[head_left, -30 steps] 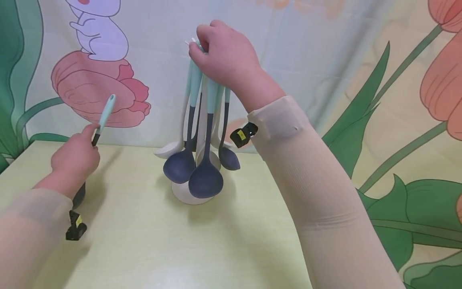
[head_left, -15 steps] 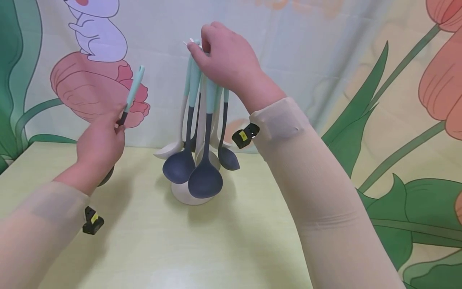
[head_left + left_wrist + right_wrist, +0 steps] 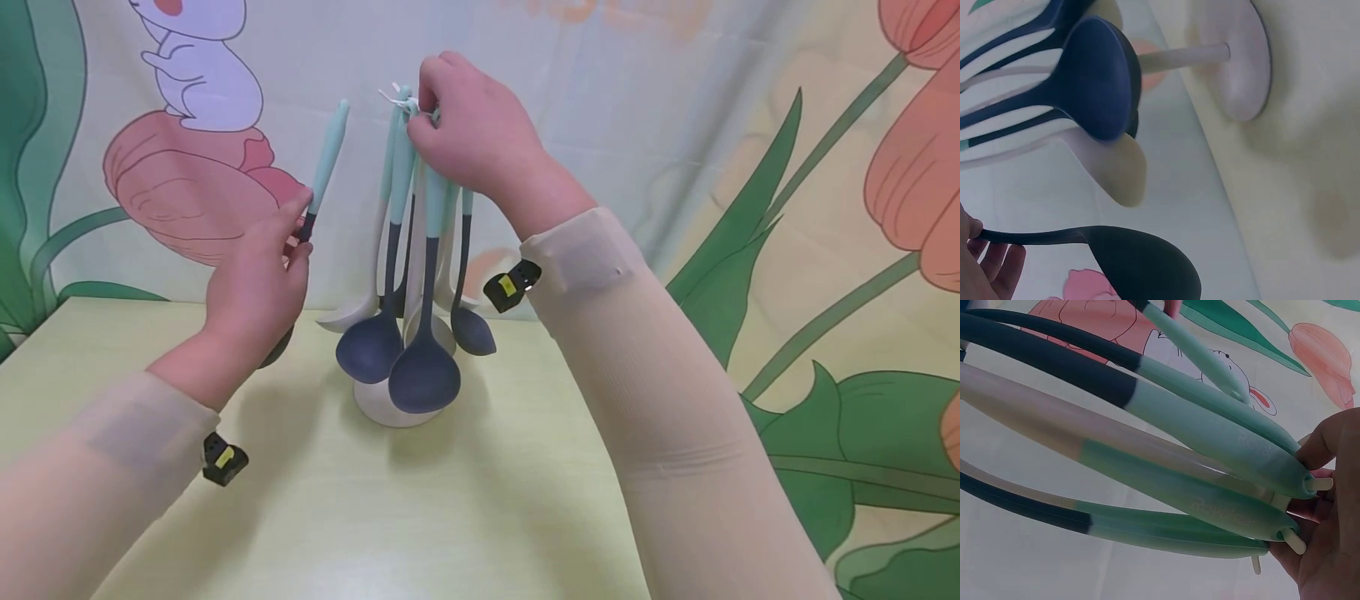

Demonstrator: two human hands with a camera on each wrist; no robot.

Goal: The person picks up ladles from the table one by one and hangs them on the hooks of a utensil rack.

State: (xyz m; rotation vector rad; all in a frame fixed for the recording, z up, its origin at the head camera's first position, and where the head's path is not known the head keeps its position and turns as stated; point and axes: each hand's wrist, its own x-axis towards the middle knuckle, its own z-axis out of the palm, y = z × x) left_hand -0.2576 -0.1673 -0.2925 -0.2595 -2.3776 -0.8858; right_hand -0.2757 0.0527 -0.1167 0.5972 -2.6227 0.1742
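My left hand (image 3: pixel 258 271) pinches a mint-handled cooking utensil (image 3: pixel 328 158) by its dark shaft, handle upward. In the left wrist view its broad, curved dark head (image 3: pixel 1147 262) hangs clear of the table, beside the rack. My right hand (image 3: pixel 480 125) grips the top of a white utensil rack (image 3: pixel 378 408), thumb and fingers around the hooks in the right wrist view. From those hooks hang several mint-handled utensils, among them a dark ladle (image 3: pixel 424 375) in front, another dark ladle (image 3: pixel 370 350) left of it, and a smaller dark one (image 3: pixel 472 332) at right.
The rack stands on a pale yellow table (image 3: pixel 480 517), near its back edge. A printed cloth (image 3: pixel 600 100) with flowers and a white animal hangs right behind. Pale-headed utensils, one a spoon-like piece (image 3: pixel 351 314), also hang around the post.
My left hand has moved right and upward, bringing its utensil close to the rack's left side. My right hand stays at the rack top, its fingers shifting slightly right.
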